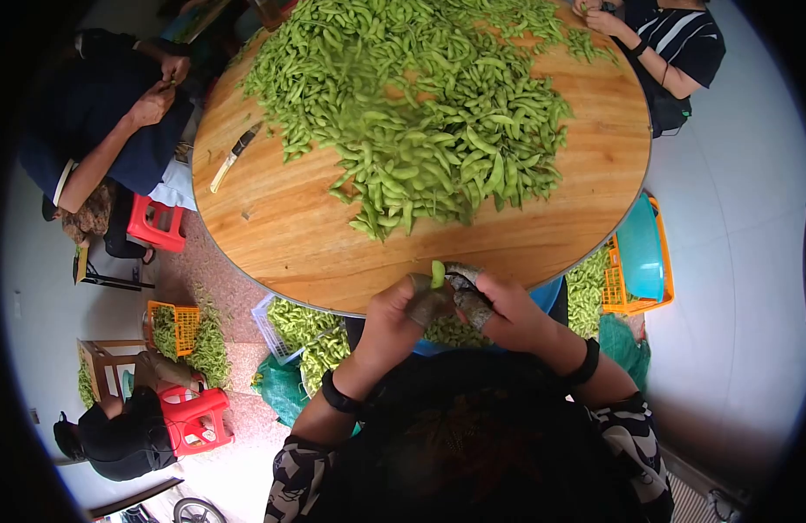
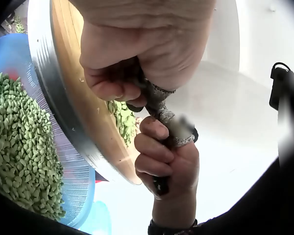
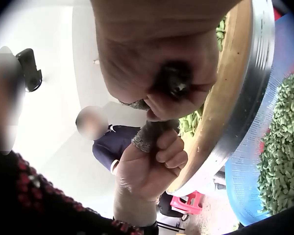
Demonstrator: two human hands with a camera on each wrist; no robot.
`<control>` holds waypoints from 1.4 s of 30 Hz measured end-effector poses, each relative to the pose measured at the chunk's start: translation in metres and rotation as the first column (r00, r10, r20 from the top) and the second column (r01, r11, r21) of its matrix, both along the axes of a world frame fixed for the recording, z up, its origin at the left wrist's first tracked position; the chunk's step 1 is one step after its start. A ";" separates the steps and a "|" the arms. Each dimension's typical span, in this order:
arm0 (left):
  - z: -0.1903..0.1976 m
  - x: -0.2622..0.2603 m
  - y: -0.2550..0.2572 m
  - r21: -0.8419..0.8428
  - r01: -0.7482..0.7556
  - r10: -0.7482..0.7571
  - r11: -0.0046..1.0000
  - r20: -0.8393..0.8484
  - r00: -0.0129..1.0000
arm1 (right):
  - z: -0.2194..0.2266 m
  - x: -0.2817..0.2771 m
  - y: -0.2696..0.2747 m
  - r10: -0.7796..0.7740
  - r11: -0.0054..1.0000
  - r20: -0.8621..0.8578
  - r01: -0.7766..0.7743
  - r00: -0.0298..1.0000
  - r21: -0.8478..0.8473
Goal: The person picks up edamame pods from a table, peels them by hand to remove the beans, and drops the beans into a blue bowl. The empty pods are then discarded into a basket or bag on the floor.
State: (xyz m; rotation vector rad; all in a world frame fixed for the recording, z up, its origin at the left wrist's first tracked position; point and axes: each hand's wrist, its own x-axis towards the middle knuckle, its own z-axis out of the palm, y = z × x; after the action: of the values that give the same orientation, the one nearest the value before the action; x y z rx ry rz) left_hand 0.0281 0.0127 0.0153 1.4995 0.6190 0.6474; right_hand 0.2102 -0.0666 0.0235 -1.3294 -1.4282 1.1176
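Over the near edge of the table, my left hand pinches a green soybean pod whose tip sticks up between thumb and fingers. Close beside it, my right hand has its fingers curled round a dark-handled tool; the handle end shows in the palm, and I cannot tell its kind. Grey wraps cover the thumbs. The hands meet at their fingertips in both wrist views. Beyond them, a large heap of pods covers much of the round wooden table.
A knife lies on the table's left side. Below the rim stands a blue basket of shelled beans. Pods fill a white crate at lower left; an orange crate stands right. Other people sit around, two at the table, near red stools.
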 end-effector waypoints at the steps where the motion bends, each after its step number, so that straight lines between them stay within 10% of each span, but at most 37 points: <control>1: 0.002 0.000 -0.001 -0.005 0.002 -0.002 1.000 -0.002 1.000 | 0.000 -0.001 -0.001 -0.016 1.000 0.008 0.016 1.000 0.016; 3: 0.010 0.000 -0.001 0.680 0.032 0.187 0.733 -0.246 0.951 | -0.007 -0.005 0.001 -0.037 0.999 0.014 0.037 0.999 0.028; 6: -0.002 -0.002 -0.007 0.805 0.071 0.287 0.589 -0.290 0.913 | -0.019 -0.007 0.006 -0.110 0.942 0.044 0.090 0.993 0.322; 7: -0.002 -0.004 -0.007 0.803 0.075 0.283 0.591 -0.294 0.913 | -0.006 -0.002 0.005 -0.012 0.994 -0.262 -0.018 0.965 -0.112; 8: -0.001 -0.008 -0.005 0.590 0.055 0.147 0.805 -0.289 0.946 | 0.000 0.002 0.004 -0.056 0.848 -0.554 -0.253 0.831 -0.465; 9: -0.001 -0.012 -0.004 0.321 0.060 0.020 0.945 -0.240 0.970 | -0.001 0.006 0.003 -0.060 0.847 -0.556 -0.252 0.829 -0.467; 10: -0.001 -0.015 0.000 0.318 0.061 0.019 0.946 -0.241 0.970 | -0.003 0.009 0.002 -0.053 0.811 -0.714 -0.387 0.698 -0.438; 11: -0.001 -0.019 0.005 -0.165 0.110 -0.120 0.980 -0.050 0.992 | -0.004 0.011 0.001 -0.059 0.770 -0.842 -0.512 0.536 -0.380; 12: -0.001 -0.021 0.008 -0.587 0.230 -0.148 0.776 0.185 0.972 | -0.003 0.011 0.002 -0.060 0.769 -0.843 -0.513 0.535 -0.381; 14: 0.000 -0.015 0.008 -0.507 0.181 -0.145 0.843 0.111 0.983 | 0.002 0.010 0.005 -0.057 0.785 -0.779 -0.454 0.625 -0.422; 15: 0.000 -0.012 0.009 0.032 0.110 -0.105 0.993 -0.133 0.986 | 0.009 0.006 0.005 -0.057 0.784 -0.778 -0.454 0.626 -0.422; 16: -0.001 -0.011 0.007 0.564 0.128 0.066 0.815 -0.311 0.948 | 0.018 0.001 0.005 -0.062 0.805 -0.664 -0.356 0.745 -0.475; 20: -0.009 -0.008 0.003 0.854 0.208 0.277 0.476 -0.370 0.887 | 0.011 -0.005 0.000 -0.018 0.898 -0.467 -0.192 0.884 -0.397; 23: -0.006 -0.009 -0.002 0.661 0.058 0.086 0.748 -0.183 0.979 | 0.000 0.004 -0.006 -0.109 0.807 -0.664 -0.324 0.740 -0.493; 24: 0.007 -0.009 -0.007 0.140 0.061 -0.044 0.988 -0.120 0.992 | 0.003 0.007 -0.008 -0.111 0.807 -0.665 -0.324 0.738 -0.494; 25: 0.013 -0.009 -0.010 -0.425 0.106 -0.114 0.899 0.005 0.993 | 0.009 0.010 -0.010 -0.142 0.805 -0.751 -0.366 0.645 -0.467; 28: 0.010 -0.017 -0.005 -0.657 0.260 -0.160 0.708 0.210 0.965 | 0.016 0.010 -0.013 -0.161 0.813 -0.780 -0.367 0.605 -0.452; 35: -0.005 -0.024 -0.010 -0.715 0.454 -0.088 0.532 0.486 0.870 | 0.011 0.007 -0.013 -0.089 0.817 -0.700 -0.351 0.708 -0.458; 37: 0.002 -0.016 -0.017 -0.334 0.095 -0.103 0.938 -0.006 0.995 | 0.012 0.002 -0.011 -0.150 0.819 -0.629 -0.260 0.762 -0.511; 42: -0.007 -0.013 -0.023 0.105 0.121 -0.105 0.987 -0.144 0.984 | 0.002 -0.004 -0.002 -0.195 0.872 -0.491 -0.078 0.849 -0.483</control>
State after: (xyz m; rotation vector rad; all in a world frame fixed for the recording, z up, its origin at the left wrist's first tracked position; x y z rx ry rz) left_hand 0.0150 -0.0102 0.0085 1.6833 0.6050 0.5008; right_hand 0.2060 -0.0682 0.0257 -1.2405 -0.7081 1.7199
